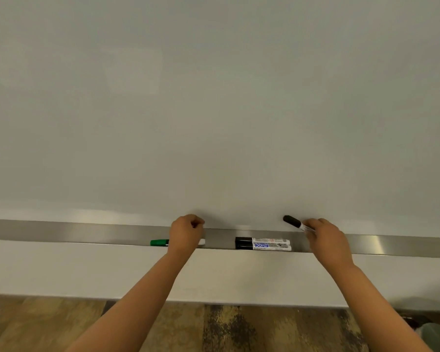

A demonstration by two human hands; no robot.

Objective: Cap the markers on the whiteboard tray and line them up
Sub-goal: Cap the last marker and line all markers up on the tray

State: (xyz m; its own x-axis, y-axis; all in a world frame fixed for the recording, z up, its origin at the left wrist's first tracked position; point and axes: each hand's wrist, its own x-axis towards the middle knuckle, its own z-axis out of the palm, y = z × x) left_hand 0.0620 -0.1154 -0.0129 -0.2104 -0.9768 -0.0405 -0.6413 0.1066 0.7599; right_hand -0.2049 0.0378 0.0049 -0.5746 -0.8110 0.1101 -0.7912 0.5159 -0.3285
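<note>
A metal whiteboard tray (87, 231) runs across the view. A green-capped marker (159, 242) lies in it, cap to the left; my left wrist covers its middle and its white tail shows to the right. My left hand (187, 231) is curled into a fist just above that marker, against the board. A small reddish spot shows between its fingers; I cannot tell what it is. Two black-capped markers (263, 244) lie side by side in the tray's middle, caps to the left. My right hand (324, 237) holds a third black-capped marker (294, 221) above the tray, cap tilted up-left.
The blank whiteboard (214, 97) fills the upper view. A pale wall panel (239, 275) sits below the tray, and wooden floor (214, 329) lies beneath that. A greenish object (437, 336) shows at the bottom right corner.
</note>
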